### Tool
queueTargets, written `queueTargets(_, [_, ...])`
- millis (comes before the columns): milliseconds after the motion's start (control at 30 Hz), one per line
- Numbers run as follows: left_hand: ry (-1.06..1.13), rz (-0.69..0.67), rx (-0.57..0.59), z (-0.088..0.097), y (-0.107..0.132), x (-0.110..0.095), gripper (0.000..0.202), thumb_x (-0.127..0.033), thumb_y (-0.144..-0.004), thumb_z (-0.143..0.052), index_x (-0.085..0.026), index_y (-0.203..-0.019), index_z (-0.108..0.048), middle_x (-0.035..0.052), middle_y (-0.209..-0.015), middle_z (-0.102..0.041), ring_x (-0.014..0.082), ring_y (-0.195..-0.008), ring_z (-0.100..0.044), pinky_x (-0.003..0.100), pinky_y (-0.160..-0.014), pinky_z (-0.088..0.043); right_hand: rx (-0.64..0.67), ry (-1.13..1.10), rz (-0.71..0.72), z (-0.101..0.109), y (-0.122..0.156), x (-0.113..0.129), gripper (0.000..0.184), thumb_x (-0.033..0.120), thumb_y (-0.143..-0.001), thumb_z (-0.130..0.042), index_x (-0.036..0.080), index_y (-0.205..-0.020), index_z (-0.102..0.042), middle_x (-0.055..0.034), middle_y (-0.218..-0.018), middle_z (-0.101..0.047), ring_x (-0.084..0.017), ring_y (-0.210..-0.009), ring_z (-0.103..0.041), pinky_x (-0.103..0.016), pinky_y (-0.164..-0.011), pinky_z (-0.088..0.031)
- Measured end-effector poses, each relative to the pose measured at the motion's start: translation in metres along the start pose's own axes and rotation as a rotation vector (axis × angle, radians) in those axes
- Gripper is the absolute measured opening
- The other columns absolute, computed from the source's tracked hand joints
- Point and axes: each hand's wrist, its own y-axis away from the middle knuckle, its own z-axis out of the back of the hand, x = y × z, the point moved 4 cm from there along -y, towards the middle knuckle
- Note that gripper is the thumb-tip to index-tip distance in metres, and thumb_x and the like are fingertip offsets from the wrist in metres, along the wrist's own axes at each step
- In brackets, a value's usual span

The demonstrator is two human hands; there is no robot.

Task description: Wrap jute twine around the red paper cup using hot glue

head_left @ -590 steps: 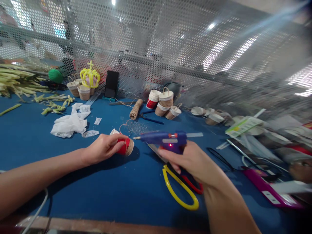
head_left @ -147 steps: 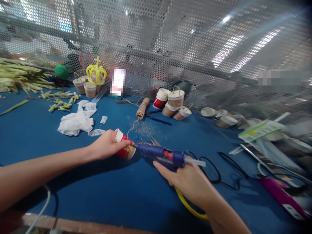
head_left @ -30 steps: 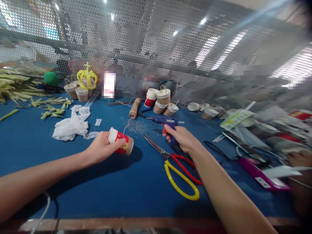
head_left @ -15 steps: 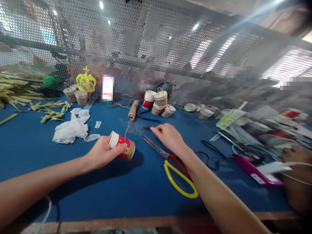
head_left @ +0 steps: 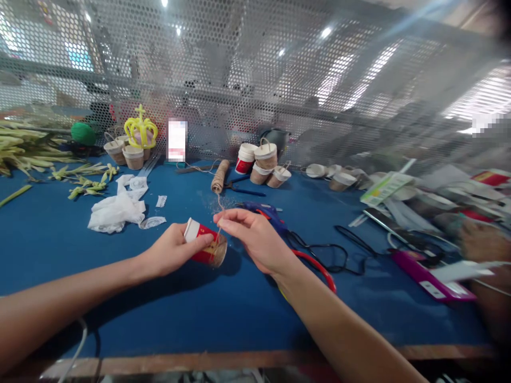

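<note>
A red and white paper cup [head_left: 204, 256] lies tilted in my left hand [head_left: 173, 250], its base wrapped in brown twine. The fingers of that hand close round the rim end, thumb on the side. Between thumb and forefinger, my right hand [head_left: 255, 239] pinches the twine strand [head_left: 219, 202] just above the cup's base. That strand runs back to a twine spool [head_left: 220, 175]. Behind my right hand lies a blue and red glue gun [head_left: 271, 214]. Scissors are mostly covered by my right hand and forearm; a red handle [head_left: 319, 263] shows.
Twine-wrapped cups [head_left: 265, 157] stand at the back, beside pliers [head_left: 243, 189]. To the left are white crumpled material [head_left: 117, 211], a yellow crown [head_left: 140, 130] and pale green husks [head_left: 24, 149]. A purple power strip [head_left: 429, 276], cables and another person's hand [head_left: 485, 242] are at right.
My right hand has moved left and nearer from the glue gun's tip to the twine, now pinching it. The cup has shifted slightly right. My right hand now covers the scissor blades.
</note>
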Motion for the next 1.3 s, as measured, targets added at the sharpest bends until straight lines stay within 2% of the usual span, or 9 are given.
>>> queueTargets(100, [0.093,0.091,-0.01,0.001,-0.001,0.0,0.029,-0.04,-0.072,-0.055,-0.013,-0.062,-0.049,-0.0057,-0.05,-0.044,0.005,-0.044,-0.032,0.017,-0.042,-0.024,-0.065,-0.022,0.006,0.004,0.002,0.0,0.01,0.027,-0.066,-0.064,0.018,-0.069,-0.061,-0.0001,-0.077,-0.062,-0.011,-0.078,-0.055,-0.028,-0.077,-0.04])
queueTargets(333, [0.354,0.267,0.008,-0.003,-0.002,0.004,0.026,-0.037,-0.065,-0.063,-0.013,-0.066,-0.053,-0.0033,-0.054,-0.054,0.0067,-0.046,-0.044,0.018,-0.045,-0.03,-0.106,0.053,0.11,0.008,0.007,0.007,0.009,0.027,-0.069,-0.062,0.018,-0.07,-0.06,-0.0022,-0.082,-0.063,-0.014,-0.082,-0.056,-0.029,-0.075,-0.042])
queueTargets(600, [0.31,0.302,0.008,-0.001,-0.001,0.007,0.031,-0.041,-0.065,-0.063,-0.013,-0.059,-0.052,-0.004,-0.048,-0.051,0.0059,-0.041,-0.04,0.018,-0.042,-0.025,-0.064,0.149,0.172,0.008,0.01,0.01,0.007,0.026,-0.072,-0.059,0.018,-0.072,-0.059,-0.0018,-0.082,-0.063,-0.014,-0.083,-0.056,-0.03,-0.078,-0.043])
queueTargets(800, [0.348,0.346,0.02,-0.003,-0.002,0.006,0.03,-0.039,-0.065,-0.063,-0.012,-0.062,-0.053,-0.0022,-0.053,-0.053,0.0066,-0.043,-0.043,0.018,-0.044,-0.03,-0.035,0.252,0.237,0.007,0.013,0.016,0.008,0.025,-0.075,-0.056,0.018,-0.072,-0.058,-0.0019,-0.082,-0.062,-0.015,-0.087,-0.056,-0.029,-0.079,-0.042])
queueTargets(900, [0.293,0.331,0.02,-0.004,0.0,0.005,0.03,-0.04,-0.065,-0.062,-0.012,-0.061,-0.051,-0.0028,-0.052,-0.051,0.0064,-0.043,-0.042,0.018,-0.043,-0.029,-0.063,0.307,0.196,0.008,0.011,0.015,0.011,0.029,-0.075,-0.056,0.018,-0.073,-0.058,-0.0027,-0.082,-0.063,-0.015,-0.083,-0.056,-0.03,-0.076,-0.043])
queueTargets(1100, [0.145,0.182,0.042,-0.005,0.004,-0.001,0.029,-0.041,-0.07,-0.057,-0.014,-0.061,-0.049,-0.0059,-0.05,-0.045,0.0058,-0.044,-0.036,0.018,-0.043,-0.025,-0.097,0.329,0.125,0.01,0.007,0.008,0.015,0.033,-0.074,-0.056,0.018,-0.074,-0.057,-0.0024,-0.079,-0.062,-0.015,-0.077,-0.056,-0.031,-0.073,-0.043])
queueTargets(1300, [0.122,0.144,0.053,-0.005,0.006,-0.003,0.029,-0.041,-0.072,-0.055,-0.013,-0.066,-0.053,-0.0035,-0.055,-0.05,0.0072,-0.048,-0.04,0.019,-0.047,-0.03,-0.097,0.359,0.106,0.013,0.005,0.003,0.018,0.034,-0.074,-0.056,0.016,-0.075,-0.057,-0.0026,-0.076,-0.06,-0.014,-0.072,-0.055,-0.03,-0.07,-0.042])
